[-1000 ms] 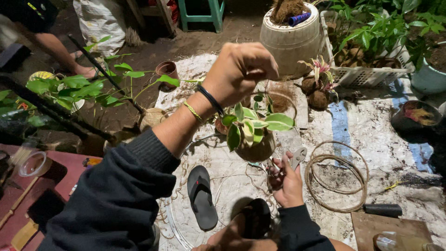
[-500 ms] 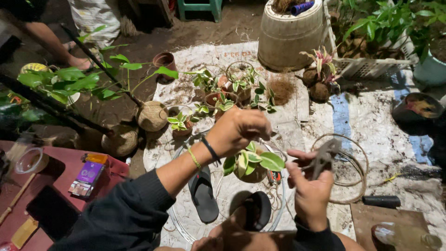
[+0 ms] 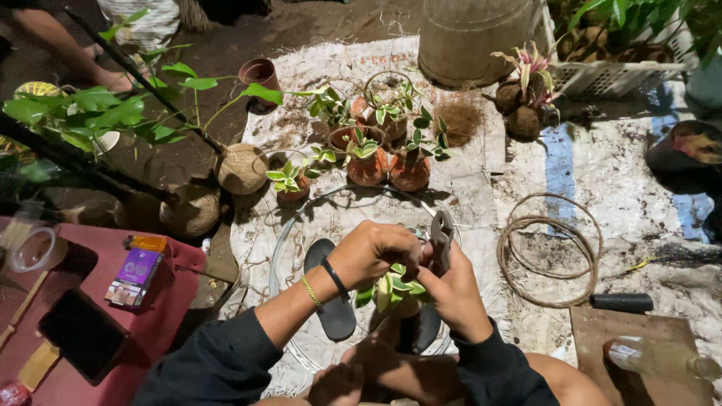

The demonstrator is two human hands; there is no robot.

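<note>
Left hand (image 3: 374,252) closes over a small leafy plant (image 3: 392,287); right hand (image 3: 451,289) grips pliers (image 3: 441,239) just beside it. Black sandals (image 3: 331,289) lie below; a wire coil (image 3: 553,252) lies to the right on a white mat (image 3: 617,188).

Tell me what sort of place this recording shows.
Probably an outdoor garden work spot at night. A dirt-stained woven mat covers bare ground, small potted plants stand on it beside a wire coil, and the left hand and right hand hold a small plant.
</note>
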